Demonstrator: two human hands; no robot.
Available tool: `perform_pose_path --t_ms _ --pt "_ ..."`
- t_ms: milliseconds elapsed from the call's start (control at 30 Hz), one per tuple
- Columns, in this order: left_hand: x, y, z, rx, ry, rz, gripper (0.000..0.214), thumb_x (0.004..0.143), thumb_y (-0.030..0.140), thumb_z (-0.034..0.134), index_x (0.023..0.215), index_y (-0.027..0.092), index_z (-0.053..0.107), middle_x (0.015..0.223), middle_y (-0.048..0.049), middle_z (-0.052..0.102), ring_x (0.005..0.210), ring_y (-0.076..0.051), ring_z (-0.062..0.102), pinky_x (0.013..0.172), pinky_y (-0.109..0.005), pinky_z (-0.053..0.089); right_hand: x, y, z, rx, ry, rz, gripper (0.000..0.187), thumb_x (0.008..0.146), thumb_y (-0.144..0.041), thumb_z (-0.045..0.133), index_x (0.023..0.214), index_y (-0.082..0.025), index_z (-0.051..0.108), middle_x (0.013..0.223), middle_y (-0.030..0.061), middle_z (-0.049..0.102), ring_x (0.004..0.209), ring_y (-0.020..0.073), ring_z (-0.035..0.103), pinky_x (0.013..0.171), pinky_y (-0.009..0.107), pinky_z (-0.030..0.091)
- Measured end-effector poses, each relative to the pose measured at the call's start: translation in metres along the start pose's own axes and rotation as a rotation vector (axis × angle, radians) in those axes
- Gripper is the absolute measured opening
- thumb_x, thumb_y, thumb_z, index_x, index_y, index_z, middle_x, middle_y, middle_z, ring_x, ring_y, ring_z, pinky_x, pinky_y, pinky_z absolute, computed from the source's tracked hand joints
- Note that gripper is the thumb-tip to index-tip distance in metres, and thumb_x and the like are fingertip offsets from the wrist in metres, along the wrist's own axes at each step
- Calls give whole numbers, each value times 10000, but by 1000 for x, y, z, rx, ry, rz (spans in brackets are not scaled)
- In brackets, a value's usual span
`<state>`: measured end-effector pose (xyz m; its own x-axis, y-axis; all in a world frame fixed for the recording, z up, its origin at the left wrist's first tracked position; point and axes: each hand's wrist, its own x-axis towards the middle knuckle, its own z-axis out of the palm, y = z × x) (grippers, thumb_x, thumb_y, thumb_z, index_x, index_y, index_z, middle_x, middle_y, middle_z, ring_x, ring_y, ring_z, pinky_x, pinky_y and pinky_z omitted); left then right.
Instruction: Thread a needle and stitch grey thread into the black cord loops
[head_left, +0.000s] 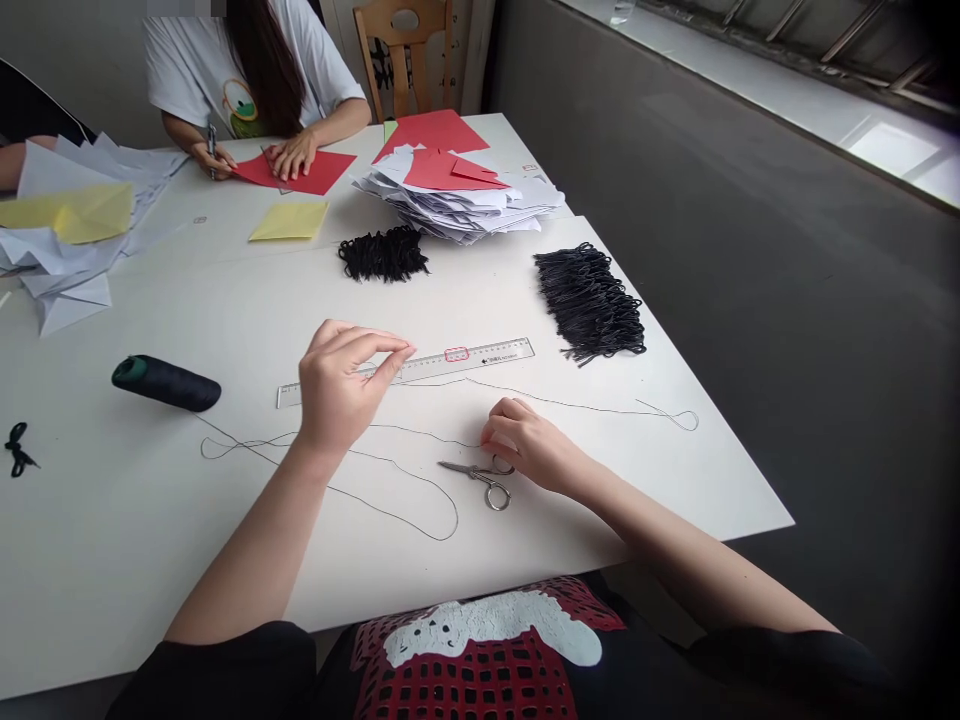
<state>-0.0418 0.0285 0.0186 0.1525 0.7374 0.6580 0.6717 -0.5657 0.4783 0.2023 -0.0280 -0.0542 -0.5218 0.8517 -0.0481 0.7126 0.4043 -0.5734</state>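
Head view: my left hand [339, 388], fingertips pinched together over clear ruler [480, 358]; my right hand [527, 446], curled on black thread [420, 431], grip unclear, beside scissors [474, 470].

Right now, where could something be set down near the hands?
Bare tabletop lies below the thread spool, left of the left forearm, and between the ruler and the black loops. Crowded: around the right hand, with scissors and thread, and the paper stack.

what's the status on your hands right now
left hand pinched over clear ruler; right hand at thin black thread; small scissors just beside right hand
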Motion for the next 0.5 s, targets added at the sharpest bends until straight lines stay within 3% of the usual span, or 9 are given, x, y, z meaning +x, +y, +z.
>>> perform_pose_path --t_ms 133,267,367,500 --pt "-8 12 14 -451 -244 -291 154 870 317 609 804 191 667 946 -53 723 1003 -212 628 967 -383 435 12 -7 -12 -52 -42 -172 127 918 -138 481 884 -127 603 944 103 533 891 194 508 761 329 496" --pt "-16 23 27 -930 -520 -634 222 881 380 578 798 175 595 923 -62 708 919 -203 658 883 -368 490 23 -28 -52 -64 68 -336 143 955 -174 438 953 -123 572 950 101 535 890 188 495 780 337 485" --pt "-18 30 29 -1053 -545 -749 230 848 394 616 790 172 603 829 -37 681 672 -138 630 690 -294 509 29 -44 -81 -108 186 -387 145 967 -203 428 950 -137 556 961 104 544 887 187 490 766 335 477" --pt "-15 38 25 -1013 -456 -752 209 811 386 655 767 182 666 676 -13 631 458 -62 395 460 -238 327 35 -53 -95 -191 265 -379 126 959 -185 437 950 -139 554 976 110 551 899 196 493 749 336 474"
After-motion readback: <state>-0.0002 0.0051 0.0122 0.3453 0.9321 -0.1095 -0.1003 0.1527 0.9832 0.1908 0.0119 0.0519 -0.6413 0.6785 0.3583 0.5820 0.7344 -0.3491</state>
